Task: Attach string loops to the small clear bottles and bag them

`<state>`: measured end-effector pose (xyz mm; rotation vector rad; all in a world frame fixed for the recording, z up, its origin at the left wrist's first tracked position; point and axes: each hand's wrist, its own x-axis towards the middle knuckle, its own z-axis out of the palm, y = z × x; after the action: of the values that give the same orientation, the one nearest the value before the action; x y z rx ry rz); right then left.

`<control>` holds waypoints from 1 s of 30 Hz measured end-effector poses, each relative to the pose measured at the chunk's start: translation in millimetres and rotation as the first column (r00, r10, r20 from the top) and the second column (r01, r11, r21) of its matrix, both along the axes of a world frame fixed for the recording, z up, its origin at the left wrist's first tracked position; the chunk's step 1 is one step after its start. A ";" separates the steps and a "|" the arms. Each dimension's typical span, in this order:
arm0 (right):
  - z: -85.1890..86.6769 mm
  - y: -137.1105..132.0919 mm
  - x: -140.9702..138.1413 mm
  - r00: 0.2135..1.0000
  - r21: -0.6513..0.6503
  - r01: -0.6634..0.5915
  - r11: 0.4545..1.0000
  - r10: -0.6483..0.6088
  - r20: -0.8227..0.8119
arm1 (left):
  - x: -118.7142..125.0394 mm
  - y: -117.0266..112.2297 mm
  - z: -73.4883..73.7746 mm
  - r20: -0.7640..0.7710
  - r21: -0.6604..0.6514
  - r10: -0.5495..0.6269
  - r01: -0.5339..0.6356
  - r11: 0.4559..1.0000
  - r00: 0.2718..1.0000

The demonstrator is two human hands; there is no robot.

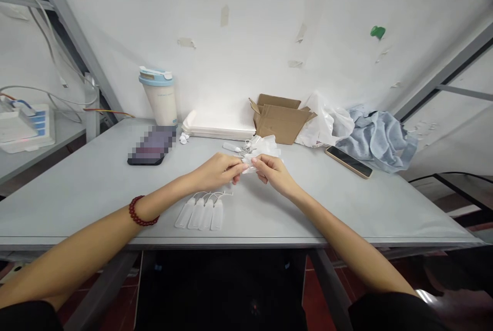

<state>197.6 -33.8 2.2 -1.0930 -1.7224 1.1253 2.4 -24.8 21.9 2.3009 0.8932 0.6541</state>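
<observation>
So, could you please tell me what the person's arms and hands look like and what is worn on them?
Both forearms are bare. The left hand has a dark red bead bracelet at its wrist. The right hand wears nothing that shows. Dark sleeves cover the upper arms.

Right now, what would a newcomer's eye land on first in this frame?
The left hand and right hand meet mid-table, both pinching a small white piece. Just nearer lies a row of four small white bottles. At the back wall stand a blue-lidded tumbler and an open cardboard box.
</observation>
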 end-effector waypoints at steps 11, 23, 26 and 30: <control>2.5 -3.5 -0.4 0.996 0.140 0.053 0.989 -0.062 0.058 | 0.8 1.6 3.1 0.141 -0.375 0.031 0.025 0.927 0.990; 0.0 3.1 1.2 0.946 -0.238 -0.143 0.961 0.062 -0.319 | 1.9 -2.7 -10.7 -0.048 0.464 0.019 0.005 0.886 0.999; 0.8 2.7 0.4 0.946 -0.269 -0.149 0.952 0.058 -0.320 | 0.8 0.1 -17.3 -0.129 0.586 0.043 0.041 0.809 0.991; -1.4 3.7 -1.5 0.966 -0.242 -0.080 0.967 0.015 -0.260 | -0.9 4.5 -18.1 -0.184 0.550 0.065 0.047 0.834 0.981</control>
<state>196.1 -30.2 0.8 -1.0070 -1.4383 1.4782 1.5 -20.3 3.8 2.9251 0.8856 0.7790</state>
